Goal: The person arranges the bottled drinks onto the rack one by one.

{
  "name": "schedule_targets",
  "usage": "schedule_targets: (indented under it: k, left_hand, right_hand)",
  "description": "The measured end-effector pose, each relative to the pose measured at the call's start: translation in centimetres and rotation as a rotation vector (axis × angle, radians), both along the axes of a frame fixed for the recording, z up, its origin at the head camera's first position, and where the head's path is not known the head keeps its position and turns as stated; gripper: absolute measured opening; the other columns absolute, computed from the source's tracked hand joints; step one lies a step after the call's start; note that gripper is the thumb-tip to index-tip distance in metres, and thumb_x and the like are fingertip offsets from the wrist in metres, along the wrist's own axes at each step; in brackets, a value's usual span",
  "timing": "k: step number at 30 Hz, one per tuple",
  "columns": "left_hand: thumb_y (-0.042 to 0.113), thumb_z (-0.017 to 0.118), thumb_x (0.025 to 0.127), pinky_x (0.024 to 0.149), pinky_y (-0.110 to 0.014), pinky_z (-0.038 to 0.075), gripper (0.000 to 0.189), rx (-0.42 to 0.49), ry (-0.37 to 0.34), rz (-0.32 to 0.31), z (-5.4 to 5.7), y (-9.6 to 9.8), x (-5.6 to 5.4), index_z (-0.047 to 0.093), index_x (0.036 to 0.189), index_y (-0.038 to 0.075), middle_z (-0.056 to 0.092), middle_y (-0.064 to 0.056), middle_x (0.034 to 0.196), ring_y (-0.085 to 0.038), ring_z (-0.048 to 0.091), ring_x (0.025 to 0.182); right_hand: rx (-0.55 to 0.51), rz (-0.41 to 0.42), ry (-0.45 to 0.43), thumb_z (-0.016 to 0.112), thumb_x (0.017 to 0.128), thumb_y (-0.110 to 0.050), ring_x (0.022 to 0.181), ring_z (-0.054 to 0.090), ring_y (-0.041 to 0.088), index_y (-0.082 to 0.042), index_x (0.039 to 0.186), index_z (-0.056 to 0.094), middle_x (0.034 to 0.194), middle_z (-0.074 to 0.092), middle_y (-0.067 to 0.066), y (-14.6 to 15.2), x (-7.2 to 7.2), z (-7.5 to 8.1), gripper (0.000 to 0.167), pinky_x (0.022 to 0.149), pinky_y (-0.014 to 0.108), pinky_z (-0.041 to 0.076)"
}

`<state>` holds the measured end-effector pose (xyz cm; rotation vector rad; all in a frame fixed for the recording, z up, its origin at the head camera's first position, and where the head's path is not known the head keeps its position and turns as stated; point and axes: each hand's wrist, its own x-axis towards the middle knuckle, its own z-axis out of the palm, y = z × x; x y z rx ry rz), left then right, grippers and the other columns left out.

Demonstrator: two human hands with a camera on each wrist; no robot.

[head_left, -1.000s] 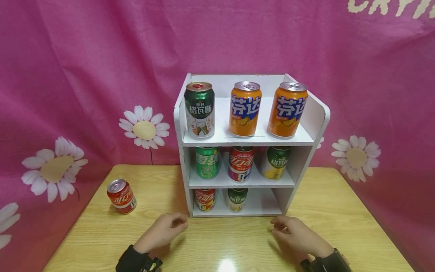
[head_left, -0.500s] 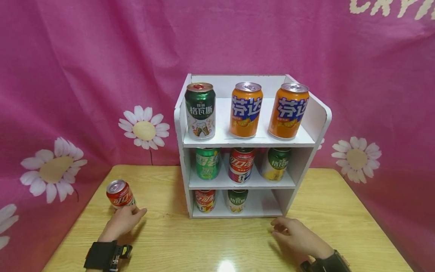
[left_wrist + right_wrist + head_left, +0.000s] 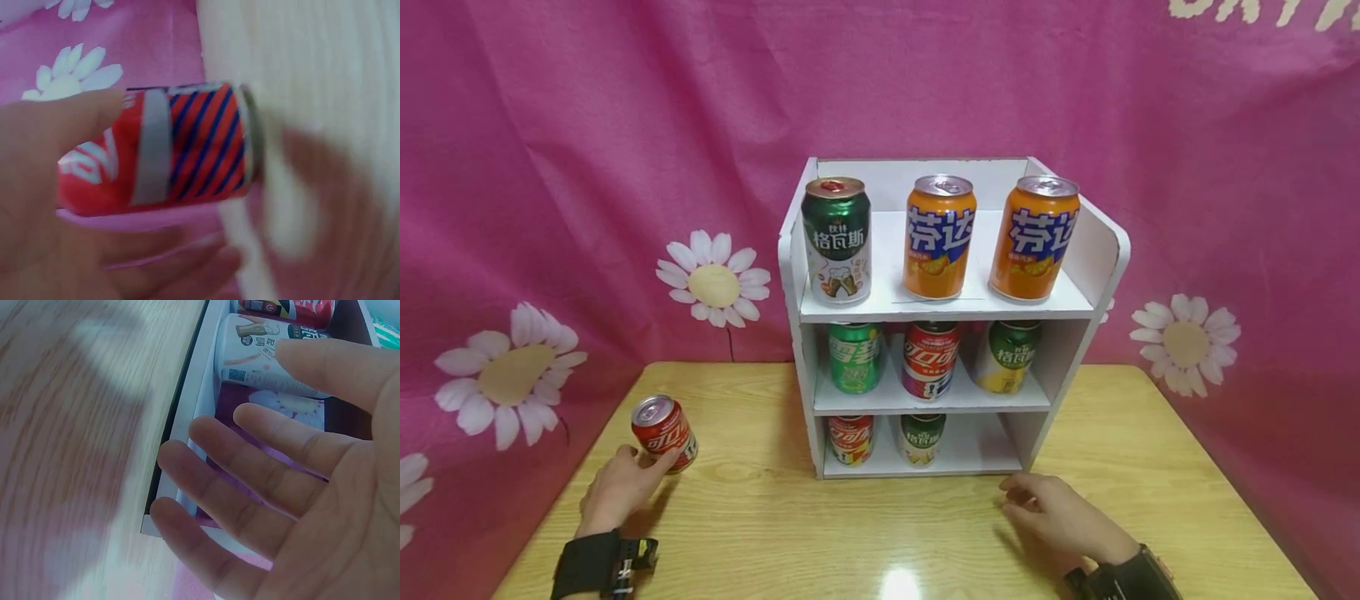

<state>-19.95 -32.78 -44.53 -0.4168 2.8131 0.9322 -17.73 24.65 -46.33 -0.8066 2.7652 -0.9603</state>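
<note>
A red cola can (image 3: 666, 433) stands upright on the wooden table at the left. My left hand (image 3: 621, 487) is at its near side, thumb toward the can's right and fingers toward its left. In the left wrist view the thumb (image 3: 94, 112) overlaps the can, while the fingers (image 3: 187, 269) are spread, with a gap to it. My right hand (image 3: 1063, 517) hovers by the shelf's lower right corner with loosely curved fingers and holds nothing. In the right wrist view its palm faces the bottom tier, where a white-and-green can (image 3: 269, 353) lies beyond the thumb.
A white three-tier shelf (image 3: 947, 315) stands mid-table. Its top bears a green can (image 3: 837, 242) and two orange soda cans (image 3: 940, 242). Several cans fill the middle tier; two stand in the bottom one. Pink flowered cloth (image 3: 700, 125) hangs behind and at both sides.
My left hand has moved left from beside the shelf to the red cola can and now reaches around it. The right hand and the cans have stayed in place.
</note>
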Motion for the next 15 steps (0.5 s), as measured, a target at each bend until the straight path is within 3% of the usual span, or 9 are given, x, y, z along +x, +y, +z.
schedule_targets:
  k: [3,7,11,15]
  left_hand:
    - [0.063,0.051,0.087,0.088,-0.062,0.036,0.103,0.112,0.103,0.061,-0.9,0.2,-0.6,0.013,0.141,-0.016,0.034,-0.041,0.131,-0.053,0.039,0.117]
    - [0.054,0.059,0.087,0.097,-0.061,0.030,0.102,0.257,0.173,0.120,-1.7,0.5,-1.2,0.005,0.144,-0.011,0.029,-0.040,0.136,-0.052,0.032,0.125]
    - [0.043,0.067,0.086,0.102,-0.061,0.025,0.101,0.374,0.234,0.181,-1.9,0.8,-1.5,0.000,0.147,-0.004,0.025,-0.037,0.141,-0.049,0.027,0.130]
    - [0.033,0.074,0.082,0.102,-0.059,0.027,0.100,0.467,0.370,0.250,-2.1,1.6,-2.3,0.004,0.148,0.004,0.029,-0.032,0.141,-0.045,0.030,0.129]
  right_hand:
    - [0.004,0.004,0.009,0.062,0.093,-0.023,0.084,0.061,0.010,-0.002,0.107,0.062,0.098,0.065,0.003,0.0,0.0,0.0,0.025,0.071,0.030,0.052]
    - [0.014,0.000,0.023,0.062,0.093,-0.021,0.084,0.060,0.007,-0.002,0.107,0.063,0.096,0.065,0.001,0.0,0.0,0.1,0.024,0.072,0.030,0.051]
    - [0.006,0.008,0.035,0.062,0.092,-0.019,0.083,0.060,0.007,-0.003,0.105,0.063,0.094,0.065,-0.001,-0.2,0.0,0.1,0.021,0.072,0.029,0.051]
    - [0.007,0.015,0.031,0.063,0.092,-0.021,0.083,0.060,0.008,-0.003,0.105,0.063,0.093,0.064,-0.003,-0.4,0.0,0.1,0.022,0.071,0.031,0.051]
